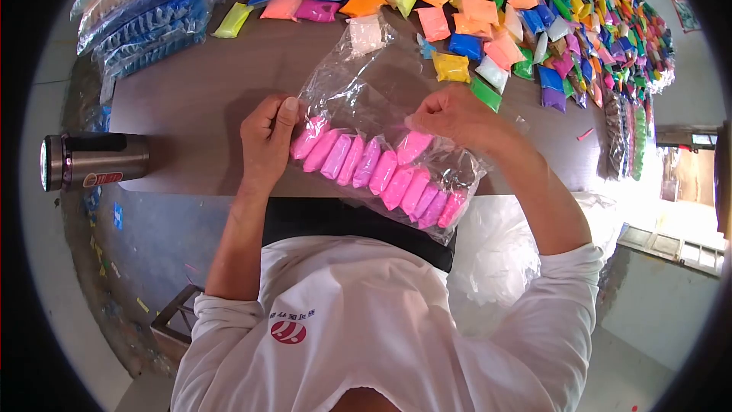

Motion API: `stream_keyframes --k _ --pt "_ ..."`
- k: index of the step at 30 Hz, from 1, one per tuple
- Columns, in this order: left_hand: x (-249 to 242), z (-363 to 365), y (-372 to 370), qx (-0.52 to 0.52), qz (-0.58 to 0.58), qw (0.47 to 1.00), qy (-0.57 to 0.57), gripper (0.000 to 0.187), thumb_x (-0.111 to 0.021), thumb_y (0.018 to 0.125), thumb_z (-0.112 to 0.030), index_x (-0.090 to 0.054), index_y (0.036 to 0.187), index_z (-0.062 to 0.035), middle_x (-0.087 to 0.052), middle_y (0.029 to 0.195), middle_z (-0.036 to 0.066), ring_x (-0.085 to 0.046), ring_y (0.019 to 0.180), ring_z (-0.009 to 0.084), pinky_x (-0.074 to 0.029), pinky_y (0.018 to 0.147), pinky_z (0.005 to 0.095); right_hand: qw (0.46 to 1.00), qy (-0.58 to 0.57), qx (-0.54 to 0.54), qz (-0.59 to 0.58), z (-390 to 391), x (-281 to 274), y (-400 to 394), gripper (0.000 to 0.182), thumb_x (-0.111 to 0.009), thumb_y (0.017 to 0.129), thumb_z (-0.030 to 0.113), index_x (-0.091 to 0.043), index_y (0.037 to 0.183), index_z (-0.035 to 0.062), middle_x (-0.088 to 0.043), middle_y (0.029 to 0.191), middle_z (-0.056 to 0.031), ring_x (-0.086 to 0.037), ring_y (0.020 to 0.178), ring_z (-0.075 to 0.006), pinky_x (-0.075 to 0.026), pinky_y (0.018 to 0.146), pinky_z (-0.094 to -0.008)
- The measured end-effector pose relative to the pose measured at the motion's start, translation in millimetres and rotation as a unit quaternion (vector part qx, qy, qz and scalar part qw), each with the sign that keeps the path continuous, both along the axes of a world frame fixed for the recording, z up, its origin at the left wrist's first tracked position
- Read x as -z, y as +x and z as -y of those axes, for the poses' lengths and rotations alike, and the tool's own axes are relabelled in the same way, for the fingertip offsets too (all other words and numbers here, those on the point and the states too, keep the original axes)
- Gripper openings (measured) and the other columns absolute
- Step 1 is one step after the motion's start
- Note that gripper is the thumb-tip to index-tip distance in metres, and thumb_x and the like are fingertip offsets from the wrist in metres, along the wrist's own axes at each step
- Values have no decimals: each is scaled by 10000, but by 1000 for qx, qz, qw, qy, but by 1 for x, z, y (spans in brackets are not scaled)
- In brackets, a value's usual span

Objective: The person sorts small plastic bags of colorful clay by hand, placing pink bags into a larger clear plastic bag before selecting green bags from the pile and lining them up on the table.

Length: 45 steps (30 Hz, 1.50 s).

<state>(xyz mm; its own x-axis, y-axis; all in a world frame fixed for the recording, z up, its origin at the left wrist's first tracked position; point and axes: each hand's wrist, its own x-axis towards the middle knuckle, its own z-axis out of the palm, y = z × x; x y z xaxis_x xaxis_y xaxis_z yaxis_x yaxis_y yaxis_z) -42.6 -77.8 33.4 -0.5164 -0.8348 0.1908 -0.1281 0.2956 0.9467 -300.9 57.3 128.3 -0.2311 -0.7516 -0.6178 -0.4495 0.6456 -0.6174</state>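
A clear plastic bag lies slanted across the table's front edge, with a row of several pink and purple packets inside. My left hand is closed on the bag's left edge, thumb pressed against the fingers. On the right, my right hand is closed with its fingertips at one pink packet, which sits above the row and touches it. The fingertips pinch that packet's upper left edge. Some of my right fingers are hidden behind the hand.
A large pile of colourful packets covers the back and right of the table. Filled clear bags are stacked at the back left. A metal thermos lies at the left edge. White plastic hangs below the right front edge.
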Motion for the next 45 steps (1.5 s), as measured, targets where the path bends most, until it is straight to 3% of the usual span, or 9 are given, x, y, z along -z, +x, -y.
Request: stream_keyframes --k 6,10,13,19,24,30,36,42,45 --pt "-5 -2 -2 -4 -6 1000 20 291 -610 1004 -250 -658 908 20 -629 766 23 -559 719 85 -462 667 243 999 28 -36 21 1 0 3 316 -711 860 310 -686 808 0 -651 673 -59 -635 571 -122 -502 519 -256" --pt "-3 -2 -2 5 -12 1000 13 319 -576 1025 -268 -667 922 20 -586 769 -13 -494 719 61 -407 649 219 999 -4 -42 13 2 9 7 300 -727 860 313 -694 820 17 -637 686 -5 -594 566 -80 -487 530 -263" --pt "-4 -3 -2 6 -12 1000 15 327 -575 1025 -270 -667 916 24 -590 777 -6 -497 724 66 -408 653 222 999 35 -15 8 5 -6 21 276 -726 859 294 -693 829 22 -645 691 -11 -607 548 -91 -491 530 -258" --pt "-5 -2 -1 8 -10 1000 8 320 -582 1020 -266 -667 917 25 -613 785 12 -528 728 82 -432 667 238 991 19 42 124 -3 19 22 272 -727 896 280 -663 851 20 -606 658 -2 -593 545 -80 -469 501 -245" --pt "-6 -1 0 7 -5 1000 8 290 -594 1012 -252 -668 927 15 -649 783 33 -585 738 96 -476 687 252 989 -16 48 142 -6 22 19 241 -707 916 243 -647 863 16 -615 662 -26 -616 550 -99 -472 461 -245" --pt "-1 3 0 -77 -40 990 112 334 -571 1028 -283 -657 868 -2 -554 731 -37 -466 673 50 -384 591 241 985 -32 26 165 21 16 6 285 -733 897 283 -650 841 16 -639 670 -55 -635 544 -120 -486 454 -249" --pt "5 17 -9 -125 -167 961 180 365 -590 1020 -300 -605 777 -28 -497 714 -55 -410 683 32 -341 604 232 988 -40 19 146 56 19 -5 303 -749 876 310 -660 832 23 -638 666 -66 -606 508 -122 -479 453 -244" --pt "4 27 9 -79 -65 979 178 315 -591 1017 -280 -663 860 -16 -597 769 -27 -520 742 53 -405 665 222 985 -54 24 162 52 36 -10 306 -746 877 332 -680 864 33 -635 679 -34 -602 540 -90 -467 468 -235" --pt "-8 43 25 -134 -52 984 110 312 -583 1016 -289 -689 917 -13 -674 862 23 -612 813 86 -448 717 222 977 -82 45 191 49 46 -11 290 -736 889 335 -687 865 50 -634 675 -10 -588 535 -66 -435 470 -209"
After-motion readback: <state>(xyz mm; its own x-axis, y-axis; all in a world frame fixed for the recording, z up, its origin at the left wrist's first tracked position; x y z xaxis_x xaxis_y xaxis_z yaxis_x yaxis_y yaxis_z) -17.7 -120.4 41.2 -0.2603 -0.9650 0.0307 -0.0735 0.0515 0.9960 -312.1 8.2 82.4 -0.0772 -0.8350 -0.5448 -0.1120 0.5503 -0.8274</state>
